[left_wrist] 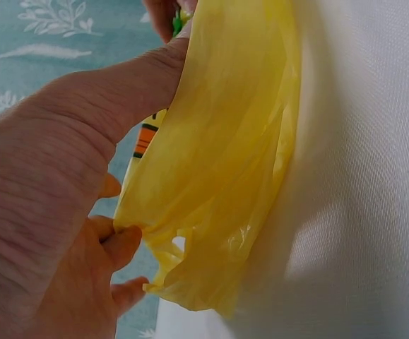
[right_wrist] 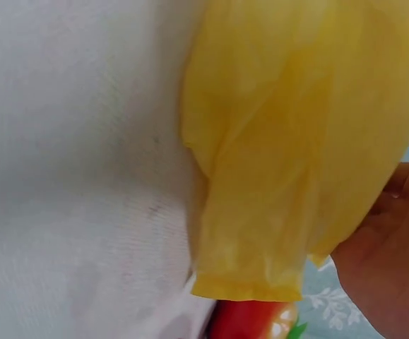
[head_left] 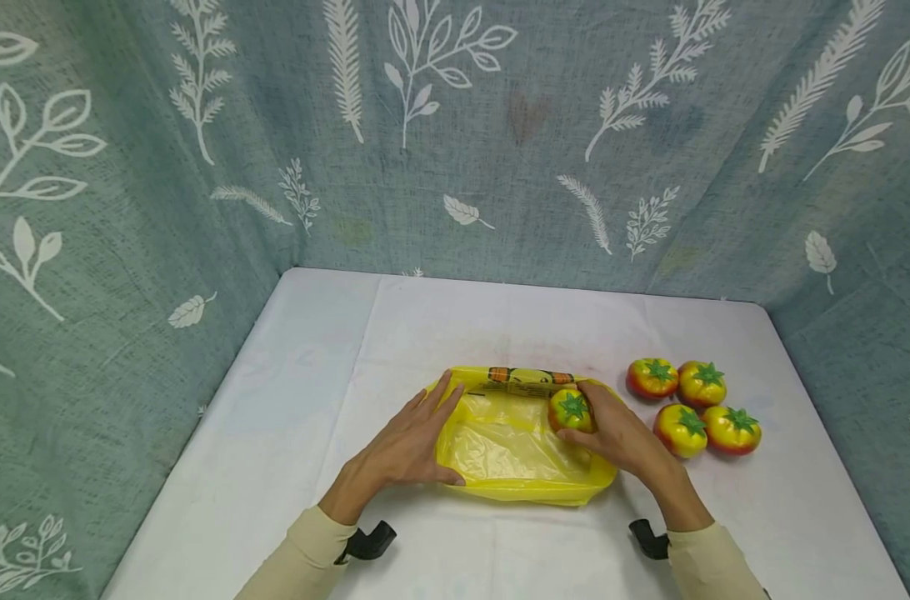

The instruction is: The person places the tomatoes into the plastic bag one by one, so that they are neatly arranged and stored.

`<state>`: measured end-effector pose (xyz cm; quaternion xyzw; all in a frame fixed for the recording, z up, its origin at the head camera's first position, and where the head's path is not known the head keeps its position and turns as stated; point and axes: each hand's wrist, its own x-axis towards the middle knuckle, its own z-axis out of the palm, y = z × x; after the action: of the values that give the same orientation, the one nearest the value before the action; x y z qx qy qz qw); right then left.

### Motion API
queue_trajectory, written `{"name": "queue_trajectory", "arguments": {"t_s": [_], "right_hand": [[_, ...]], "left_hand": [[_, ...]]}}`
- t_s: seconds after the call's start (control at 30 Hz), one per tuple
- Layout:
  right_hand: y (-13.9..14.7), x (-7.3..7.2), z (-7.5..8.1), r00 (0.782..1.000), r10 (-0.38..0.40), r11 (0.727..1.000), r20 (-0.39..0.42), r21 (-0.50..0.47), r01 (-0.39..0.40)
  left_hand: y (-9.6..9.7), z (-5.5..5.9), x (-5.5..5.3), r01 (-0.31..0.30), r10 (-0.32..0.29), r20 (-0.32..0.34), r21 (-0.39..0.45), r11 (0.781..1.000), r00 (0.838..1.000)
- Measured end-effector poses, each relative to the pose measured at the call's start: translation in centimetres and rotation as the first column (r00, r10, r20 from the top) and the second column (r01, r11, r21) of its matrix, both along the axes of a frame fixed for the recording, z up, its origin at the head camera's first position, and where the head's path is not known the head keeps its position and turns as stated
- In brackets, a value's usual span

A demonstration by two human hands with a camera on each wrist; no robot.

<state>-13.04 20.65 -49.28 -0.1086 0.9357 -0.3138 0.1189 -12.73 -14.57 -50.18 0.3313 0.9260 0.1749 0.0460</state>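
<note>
A yellow plastic bag (head_left: 515, 492) lies on the white table with its mouth spread wide. My left hand (head_left: 410, 442) rests at the bag's left end, fingers spread and fairly straight along the rim. In the left wrist view, its thumb passes over the rim of the bag (left_wrist: 218, 141). A red-and-yellow tomato (head_left: 567, 414) with a green leafy top is held by my right hand (head_left: 622, 427) within the right part of the bag's mouth. The bag's side (right_wrist: 261, 155) hides that tomato in the right wrist view.
Several similar tomatoes (head_left: 681, 431) are grouped on the table right of the bag. The white-covered table (head_left: 327, 333) is bordered at the back and sides by a grey-green leaf-patterned curtain (head_left: 455, 208).
</note>
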Motion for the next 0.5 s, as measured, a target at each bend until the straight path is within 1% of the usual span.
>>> {"name": "queue_trajectory", "arguments": {"t_s": [0.33,0.5], "right_hand": [[0.0,0.5,1.3,1.000,-0.001,1.000,-0.016,0.030,0.001],[0.4,1.2,2.1,0.999,-0.004,0.999,-0.054,0.052,0.007]], "left_hand": [[0.1,-0.1,0.0,-0.007,0.007,0.011,-0.003,1.000,1.000],[0.0,-0.1,0.0,-0.007,0.007,0.004,-0.012,1.000,1.000]]}}
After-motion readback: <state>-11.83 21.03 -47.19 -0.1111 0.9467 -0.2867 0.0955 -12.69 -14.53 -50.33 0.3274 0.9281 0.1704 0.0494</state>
